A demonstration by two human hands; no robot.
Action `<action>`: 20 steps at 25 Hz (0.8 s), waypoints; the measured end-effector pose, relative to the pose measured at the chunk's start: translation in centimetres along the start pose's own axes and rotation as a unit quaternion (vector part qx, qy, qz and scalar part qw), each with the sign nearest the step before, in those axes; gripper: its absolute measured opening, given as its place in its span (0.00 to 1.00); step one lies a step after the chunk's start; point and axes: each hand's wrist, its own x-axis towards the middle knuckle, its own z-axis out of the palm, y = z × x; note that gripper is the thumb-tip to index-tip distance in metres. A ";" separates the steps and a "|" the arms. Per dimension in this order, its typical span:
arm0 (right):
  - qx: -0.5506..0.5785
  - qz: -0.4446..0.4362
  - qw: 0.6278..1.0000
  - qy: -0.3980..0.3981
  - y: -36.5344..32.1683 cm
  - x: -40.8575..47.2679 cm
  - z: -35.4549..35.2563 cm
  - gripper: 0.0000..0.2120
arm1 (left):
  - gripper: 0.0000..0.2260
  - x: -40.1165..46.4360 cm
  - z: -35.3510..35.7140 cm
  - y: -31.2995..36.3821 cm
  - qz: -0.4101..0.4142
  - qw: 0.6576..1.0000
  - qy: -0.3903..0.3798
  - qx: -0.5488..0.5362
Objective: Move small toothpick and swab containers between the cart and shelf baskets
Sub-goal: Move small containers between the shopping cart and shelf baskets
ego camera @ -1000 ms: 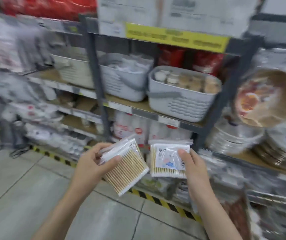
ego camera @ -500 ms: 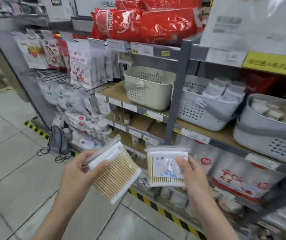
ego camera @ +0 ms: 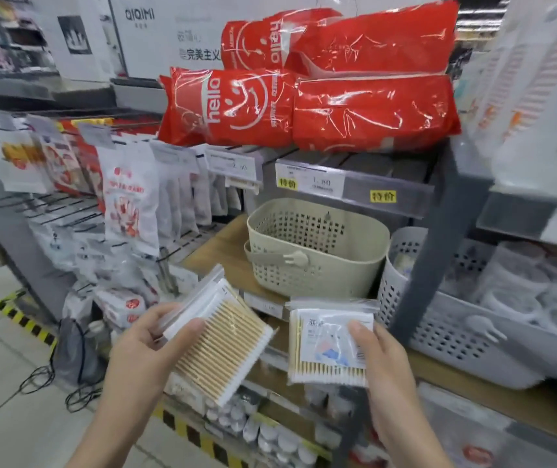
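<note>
Carry step: left hand (ego camera: pixel 142 356) grips a clear flat pack of wooden swabs (ego camera: pixel 218 342), right hand (ego camera: pixel 383 363) pinches a labelled swab packet (ego camera: pixel 329 346), both just below the beige perforated basket (ego camera: pixel 317 248), likely next a lift over its rim

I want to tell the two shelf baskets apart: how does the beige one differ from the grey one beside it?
The beige basket is cream and looks empty; the grey basket is pale grey and holds white packs. The beige basket shows whole, while the grey basket is partly hidden by the shelf post. Both are perforated plastic on the same wooden shelf.
</note>
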 end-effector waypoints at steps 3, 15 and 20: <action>0.014 0.002 0.999 0.053 -0.8 3.7 1.2 0.06 | 0.07 5.7 1.3 -0.2 -0.016 1.000 -0.018 -0.014; -0.001 -0.044 0.939 0.341 -4.7 14.8 4.2 0.07 | 0.05 27.8 8.9 1.3 0.100 0.976 -0.176 0.083; -0.137 -0.006 0.944 0.301 -6.4 17.7 4.4 0.05 | 0.26 32.5 11.1 0.8 -0.085 0.931 -0.255 0.247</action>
